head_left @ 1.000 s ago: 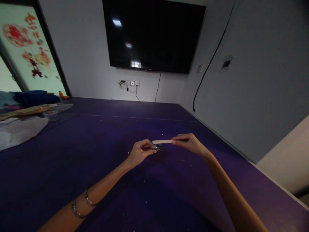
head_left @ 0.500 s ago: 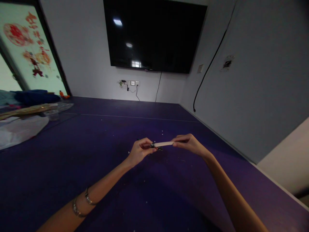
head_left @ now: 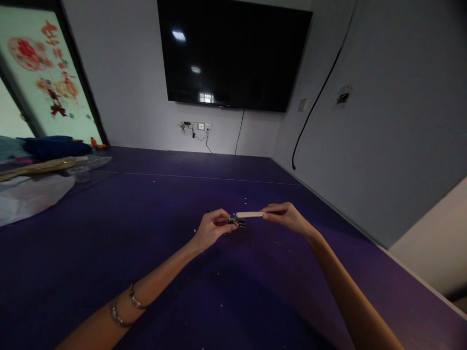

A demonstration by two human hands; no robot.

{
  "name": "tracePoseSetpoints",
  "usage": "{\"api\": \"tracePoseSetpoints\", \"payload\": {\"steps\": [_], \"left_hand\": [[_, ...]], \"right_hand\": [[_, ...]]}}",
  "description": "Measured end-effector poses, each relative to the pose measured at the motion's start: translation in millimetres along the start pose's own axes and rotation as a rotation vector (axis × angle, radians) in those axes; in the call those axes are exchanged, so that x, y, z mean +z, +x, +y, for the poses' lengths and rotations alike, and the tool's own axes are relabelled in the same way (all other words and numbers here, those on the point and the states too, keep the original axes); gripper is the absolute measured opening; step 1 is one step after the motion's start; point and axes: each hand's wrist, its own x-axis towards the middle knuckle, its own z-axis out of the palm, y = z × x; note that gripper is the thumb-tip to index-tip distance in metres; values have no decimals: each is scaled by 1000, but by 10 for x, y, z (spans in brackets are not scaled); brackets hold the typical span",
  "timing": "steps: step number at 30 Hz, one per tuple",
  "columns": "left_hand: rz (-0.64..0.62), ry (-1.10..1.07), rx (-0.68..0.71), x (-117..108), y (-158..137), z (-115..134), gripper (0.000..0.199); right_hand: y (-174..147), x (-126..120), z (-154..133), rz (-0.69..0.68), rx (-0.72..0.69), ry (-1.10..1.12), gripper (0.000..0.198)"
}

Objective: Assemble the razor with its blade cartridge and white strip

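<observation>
I have the left hand (head_left: 211,230) pinched closed on a small dark piece (head_left: 240,223), the right hand (head_left: 289,217) on a pale stick (head_left: 250,214) beside it, forearms (head_left: 168,273) angled inward, short of the purple surface (head_left: 251,296) at its far edge.

The left hand (head_left: 208,232) hides part of a small dark object (head_left: 241,223), too tiny to identify; the right hand (head_left: 290,217) covers one end of the pale stick (head_left: 250,214). Toward the purple surface's (head_left: 153,296) left edge, a white sheet (head_left: 34,198) is cut off.
</observation>
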Motion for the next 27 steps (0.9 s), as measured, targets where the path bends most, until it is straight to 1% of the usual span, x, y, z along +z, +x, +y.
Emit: {"api": "tracePoseSetpoints", "payload": {"steps": [3, 8, 13, 18, 23, 27], "left_hand": [[-4, -6, -1, 15, -4, 5, 19], [-4, 5, 8, 25, -20, 33, 18], [8, -1, -11, 29, -27, 45, 20], [-5, 3, 1, 31, -30, 51, 17], [6, 5, -8, 41, -33, 62, 17], [0, 14, -8, 61, -45, 87, 14]], "right_hand": [[2, 18, -14, -30, -19, 2, 29], [-3, 7, -17, 23, 5, -11, 31], [-5, -9, -27, -65, -10, -2, 31], [-1, -12, 12, -22, 12, 21, 31], [4, -10, 37, -90, -10, 31, 29], [7, -6, 66, -36, 20, 34, 28]]}}
